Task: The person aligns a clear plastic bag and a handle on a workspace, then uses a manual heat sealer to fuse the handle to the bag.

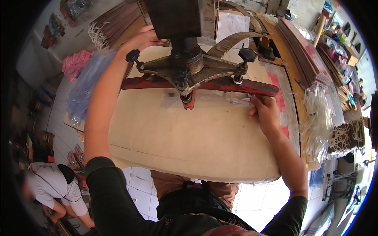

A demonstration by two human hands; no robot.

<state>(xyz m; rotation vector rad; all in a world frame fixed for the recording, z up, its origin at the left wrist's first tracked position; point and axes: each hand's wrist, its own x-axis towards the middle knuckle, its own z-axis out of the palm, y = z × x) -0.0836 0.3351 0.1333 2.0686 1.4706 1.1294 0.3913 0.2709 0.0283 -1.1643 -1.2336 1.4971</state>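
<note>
A pale board (189, 137) lies in front of me under a press head (185, 63) with black knobs and a red metal bar (224, 84). My left hand (143, 39) reaches past the press to the board's far left side, its fingers stretched out and their tips partly hidden by the dark column (171, 17). Just below the bar's right end, my right hand (267, 114) is closed with curled fingers. Crumpled clear plastic (240, 101) lies at its fingertips under the bar. Whether the fingers pinch that plastic is too small to tell.
Blue plastic sheets (88, 84) and a pink bundle (76, 63) lie to the left. Stacked brown strips with white cords (317, 122) stand on the right. A curved metal lever (232, 41) is behind the press. A person in white (59, 185) bends at lower left.
</note>
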